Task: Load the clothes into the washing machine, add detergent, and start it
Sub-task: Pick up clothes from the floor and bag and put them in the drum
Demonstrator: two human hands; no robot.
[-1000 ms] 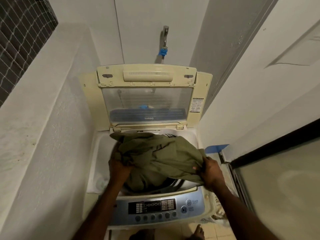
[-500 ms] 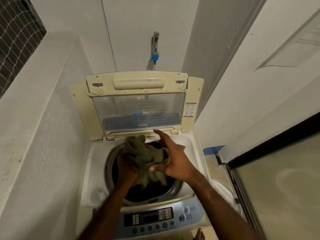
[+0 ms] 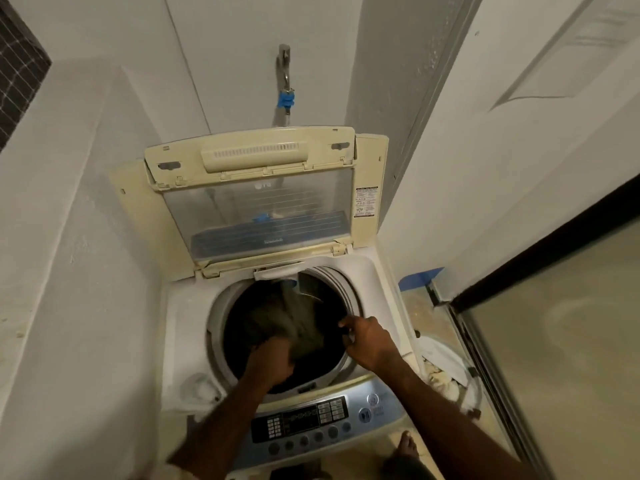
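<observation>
One olive garment (image 3: pixel 294 323) lay near-to-far in the washing machine (image 3: pixel 187 341) between white walls (image 3: pixel 86 271); left hand (image 3: pixel 273 362) rested on it, right hand (image 3: pixel 369 342) at the drum rim (image 3: pixel 351 296), both grips indiscernible.

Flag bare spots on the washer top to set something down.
Free: white deck left of the drum mouth, toward the wall; narrow strip right of it. Crowded: drum mouth, with left hand, right hand and green cloth.
</observation>
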